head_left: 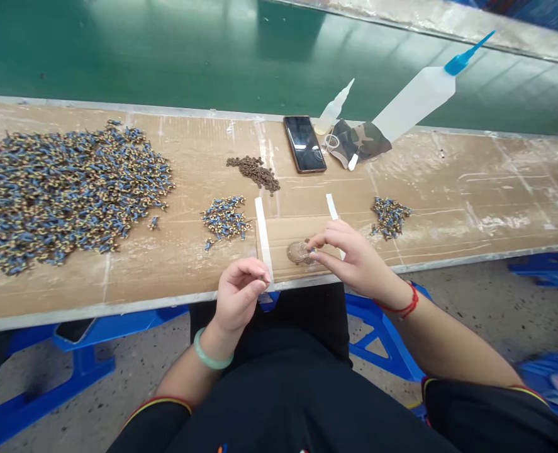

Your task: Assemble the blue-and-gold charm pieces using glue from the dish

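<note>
The left forearm [184, 377] slants inward, bare below a short dark sleeve [153, 425], and the left hand [238, 292] is turned partly upward, its fingers [246, 266] curled and their tips pinched close to the thumb [254, 289]. The right forearm [467, 346], bare too, angles in from the opposite side. The right hand [349, 255] lies farther forward, back upward, index finger [326, 236] and thumb extended in a pinch, wrist nearly straight.
</note>
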`<state>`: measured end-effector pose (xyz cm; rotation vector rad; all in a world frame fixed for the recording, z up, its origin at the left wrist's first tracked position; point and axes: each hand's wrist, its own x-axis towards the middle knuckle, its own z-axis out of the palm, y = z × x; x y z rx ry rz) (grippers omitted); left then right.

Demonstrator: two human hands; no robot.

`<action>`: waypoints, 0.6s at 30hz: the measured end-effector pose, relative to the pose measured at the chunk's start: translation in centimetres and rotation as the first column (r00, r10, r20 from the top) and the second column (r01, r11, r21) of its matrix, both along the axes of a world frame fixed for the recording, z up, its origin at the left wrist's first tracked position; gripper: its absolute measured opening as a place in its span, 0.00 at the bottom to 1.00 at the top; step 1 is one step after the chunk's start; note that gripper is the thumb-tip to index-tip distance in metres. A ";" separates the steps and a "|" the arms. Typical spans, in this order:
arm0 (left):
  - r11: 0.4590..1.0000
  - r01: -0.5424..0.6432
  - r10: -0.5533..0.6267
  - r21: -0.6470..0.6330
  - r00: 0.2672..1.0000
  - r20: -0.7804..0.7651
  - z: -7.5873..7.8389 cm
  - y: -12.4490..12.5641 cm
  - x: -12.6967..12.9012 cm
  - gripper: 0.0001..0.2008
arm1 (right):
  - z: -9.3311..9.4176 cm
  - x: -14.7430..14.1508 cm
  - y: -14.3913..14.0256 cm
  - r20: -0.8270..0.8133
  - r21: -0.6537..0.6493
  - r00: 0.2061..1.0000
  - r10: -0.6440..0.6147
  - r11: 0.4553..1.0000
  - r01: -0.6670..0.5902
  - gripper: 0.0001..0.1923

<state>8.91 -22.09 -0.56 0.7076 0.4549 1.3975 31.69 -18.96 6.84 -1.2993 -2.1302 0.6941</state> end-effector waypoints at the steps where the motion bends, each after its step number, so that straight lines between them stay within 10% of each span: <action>1: 1.000 -0.012 0.012 0.006 1.000 -0.007 0.0 0.0 0.1 0.07 | 0.1 0.1 -0.1 -0.002 0.012 1.000 -0.009 1.000 0.009 0.04; 9: 0.998 -0.057 0.058 0.024 0.997 -0.051 0.2 0.1 0.6 0.09 | 0.4 -1.2 -1.8 -0.247 0.016 0.964 -0.098 0.994 0.105 0.03; 18: 0.995 0.007 -0.008 0.095 1.000 0.011 3.0 -0.2 1.5 0.09 | -1.0 -8.7 -4.4 -0.849 0.034 0.528 0.006 0.999 0.043 0.04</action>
